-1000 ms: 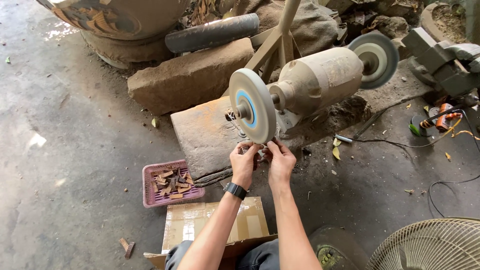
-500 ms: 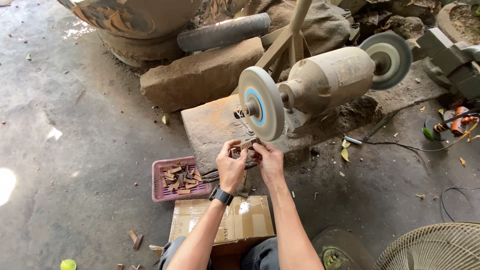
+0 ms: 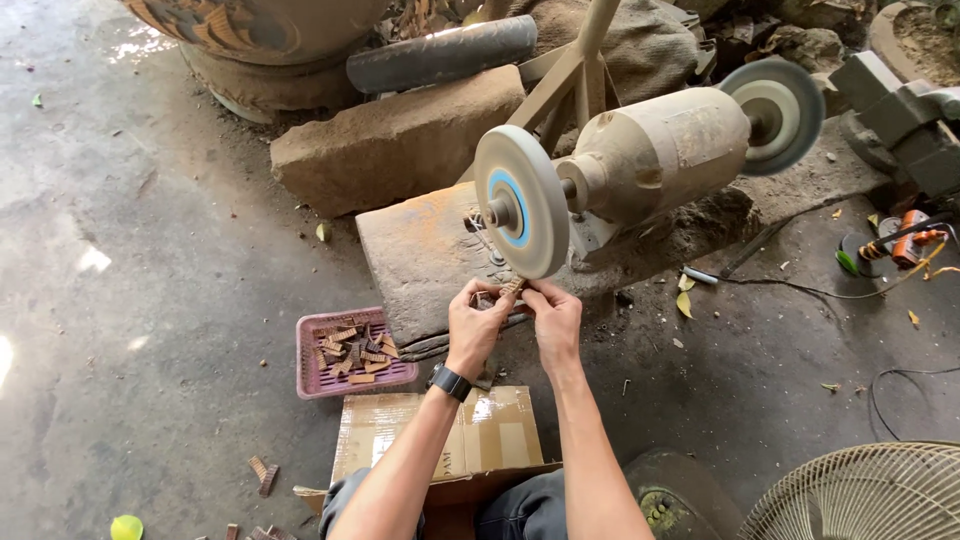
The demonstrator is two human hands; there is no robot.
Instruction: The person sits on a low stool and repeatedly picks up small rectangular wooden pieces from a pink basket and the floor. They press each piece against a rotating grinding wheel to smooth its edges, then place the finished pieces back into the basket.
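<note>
You're mid-grind: both hands pinch one small brown wooden piece (image 3: 512, 287) at frame centre, pressed up against the lower rim of the buffing wheel (image 3: 520, 200) on the dusty bench grinder (image 3: 655, 160). Your left hand (image 3: 478, 325), wearing a black watch, and your right hand (image 3: 553, 315) are closed tight on the piece, fingertips nearly touching the wheel. A pink tray (image 3: 352, 352) of similar pieces sits lower left of your hands, on the floor beside the stone slab (image 3: 420, 260); a cardboard box (image 3: 440, 432) lies under your forearms. Next move likely calls for steady light pressure, turning the piece, fingertips kept off the rim.
</note>
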